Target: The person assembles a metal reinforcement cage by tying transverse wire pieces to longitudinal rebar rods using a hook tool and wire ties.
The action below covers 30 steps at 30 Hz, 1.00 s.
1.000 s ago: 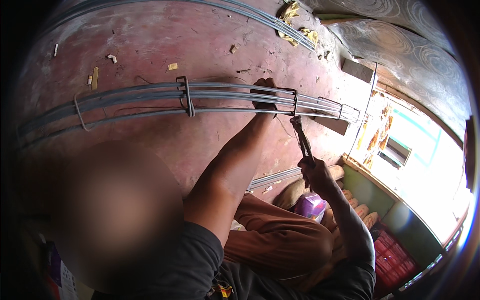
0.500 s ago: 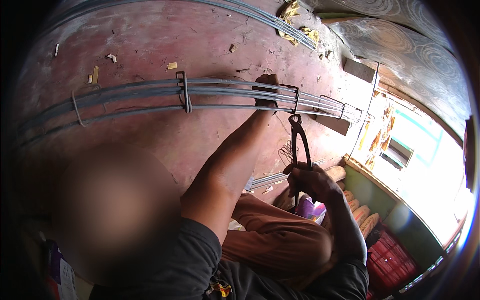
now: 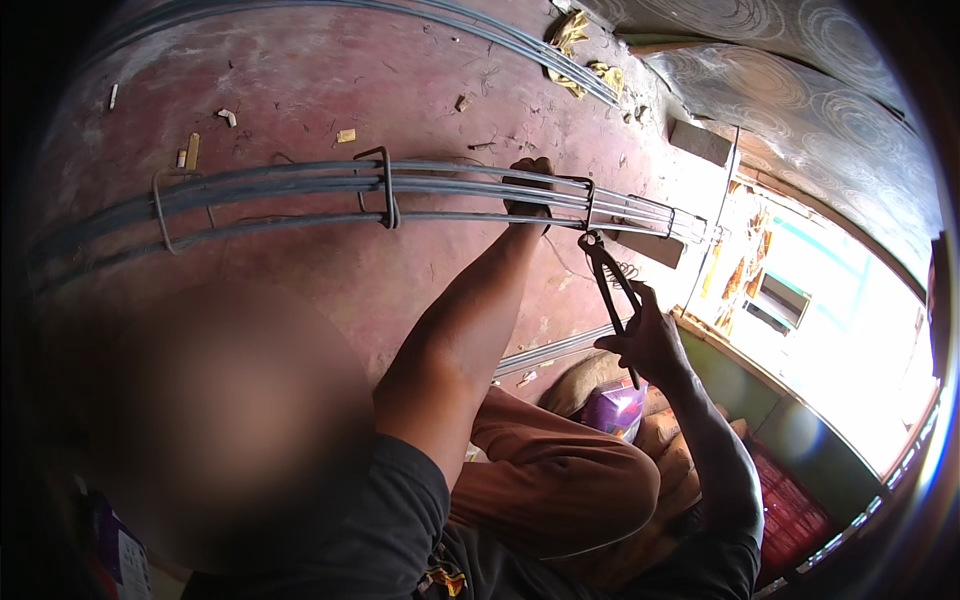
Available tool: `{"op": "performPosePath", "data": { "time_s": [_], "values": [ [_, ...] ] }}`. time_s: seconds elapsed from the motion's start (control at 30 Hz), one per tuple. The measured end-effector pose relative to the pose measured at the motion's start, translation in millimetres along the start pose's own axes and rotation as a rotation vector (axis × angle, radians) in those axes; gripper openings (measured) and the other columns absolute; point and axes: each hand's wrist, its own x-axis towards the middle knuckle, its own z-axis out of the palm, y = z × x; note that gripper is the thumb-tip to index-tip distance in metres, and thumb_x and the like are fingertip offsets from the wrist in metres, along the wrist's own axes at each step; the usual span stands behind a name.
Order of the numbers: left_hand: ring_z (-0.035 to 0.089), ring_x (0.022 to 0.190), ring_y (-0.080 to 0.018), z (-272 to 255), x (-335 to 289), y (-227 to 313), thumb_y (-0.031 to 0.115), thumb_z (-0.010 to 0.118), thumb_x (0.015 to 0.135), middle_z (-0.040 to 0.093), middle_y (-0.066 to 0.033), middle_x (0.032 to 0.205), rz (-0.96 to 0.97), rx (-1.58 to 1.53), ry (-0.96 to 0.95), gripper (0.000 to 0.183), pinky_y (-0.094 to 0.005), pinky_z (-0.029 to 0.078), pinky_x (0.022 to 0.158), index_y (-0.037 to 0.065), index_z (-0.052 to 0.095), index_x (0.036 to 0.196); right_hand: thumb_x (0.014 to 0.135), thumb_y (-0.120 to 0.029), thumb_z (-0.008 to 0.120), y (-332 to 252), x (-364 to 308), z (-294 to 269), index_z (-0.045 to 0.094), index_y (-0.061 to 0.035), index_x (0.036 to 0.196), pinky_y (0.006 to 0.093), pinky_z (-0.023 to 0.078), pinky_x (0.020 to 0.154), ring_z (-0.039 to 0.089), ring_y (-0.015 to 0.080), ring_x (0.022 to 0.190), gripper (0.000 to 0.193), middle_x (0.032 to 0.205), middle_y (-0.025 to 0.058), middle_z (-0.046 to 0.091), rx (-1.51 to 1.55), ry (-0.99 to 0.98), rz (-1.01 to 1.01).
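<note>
A cage of long grey steel bars runs across the view, threaded through several bent-wire stirrups. My left hand is closed on the bars beside another stirrup, with the bars crossing in front of part of the hand. In my right hand is a pair of dark pincers, its handles slanting down to the right. The pincers' jaws meet the lower corner of that stirrup. Behind the handles shows a loose bunch of thin tie wire.
More bars lie on the reddish floor along the far side, and others near my knee. Concrete blocks stand by the right end. Filled sacks, a purple bag and a red crate sit at right.
The pincers' handles have swung to the right while the jaws stay at the stirrup corner. My right hand has moved up and right with them. My left hand keeps its place on the bars.
</note>
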Motion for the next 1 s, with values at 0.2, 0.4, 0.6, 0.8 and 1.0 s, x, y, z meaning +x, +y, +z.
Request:
{"op": "performPosePath", "data": {
  "time_s": [0.2, 0.4, 0.6, 0.8, 1.0],
  "values": [
    [0.037, 0.060, -0.0154, 44.6, -10.2, 28.6, 0.014, 0.065, 0.081, 0.035, 0.0007, 0.064, -0.040, 1.104, -0.216, 0.027, -0.0291, 0.031, 0.052, 0.015, 0.042, 0.066, 0.071, -0.013, 0.079, 11.6, -0.2, -14.3, 0.043, -0.0018, 0.122, 0.0394, 0.051, 0.057, 0.064, 0.0248, 0.063, 0.064, 0.074, 0.0121, 0.058, -0.242, -0.065, -0.016],
    [0.037, 0.062, -0.0158, 16.4, -2.3, 10.6, 0.016, 0.065, 0.081, 0.037, -0.0004, 0.064, -0.063, 0.285, -0.028, 0.025, -0.0285, 0.033, 0.053, 0.012, 0.044, 0.067, 0.075, -0.012, 0.069, 17.8, -13.0, -14.8, 0.043, 0.0016, 0.132, 0.0439, 0.041, 0.085, 0.054, 0.0317, 0.097, 0.065, 0.106, 0.0159, 0.053, -0.784, 0.417, -0.393],
    [0.035, 0.064, -0.0150, 10.8, -8.8, 9.1, 0.014, 0.066, 0.081, 0.036, 0.0009, 0.064, -0.033, 0.386, -0.022, 0.030, -0.0274, 0.032, 0.052, 0.014, 0.040, 0.066, 0.078, -0.007, 0.064, 50.9, 25.8, -10.8, 0.035, 0.0044, 0.139, 0.0443, 0.041, 0.087, 0.052, 0.0306, 0.101, 0.068, 0.111, 0.0159, 0.052, -0.941, 0.435, -0.303],
    [0.034, 0.061, -0.0153, 45.6, -5.5, 35.4, 0.013, 0.075, 0.072, 0.036, 0.0004, 0.064, 0.106, 2.117, -0.232, 0.034, -0.0282, 0.030, 0.051, 0.014, 0.042, 0.068, 0.092, -0.004, 0.050, 80.9, 59.9, -10.4, 0.050, -0.0063, 0.109, 0.0484, 0.049, 0.069, 0.060, 0.0374, 0.080, 0.017, 0.088, 0.0158, 0.058, -0.736, 0.500, -0.493],
    [0.060, 0.072, -0.0236, 47.3, 1.1, 46.8, 0.016, 0.065, 0.081, 0.056, -0.0064, 0.073, 0.041, 1.413, -0.161, 0.014, -0.0363, 0.050, 0.062, 0.010, 0.055, 0.071, 0.092, -0.002, 0.049, 84.9, 78.3, -13.9, 0.051, -0.0052, 0.102, 0.0484, 0.049, 0.067, 0.060, 0.0390, 0.076, 0.011, 0.085, 0.0170, 0.058, -0.640, 0.457, -0.565]
  ]
}}
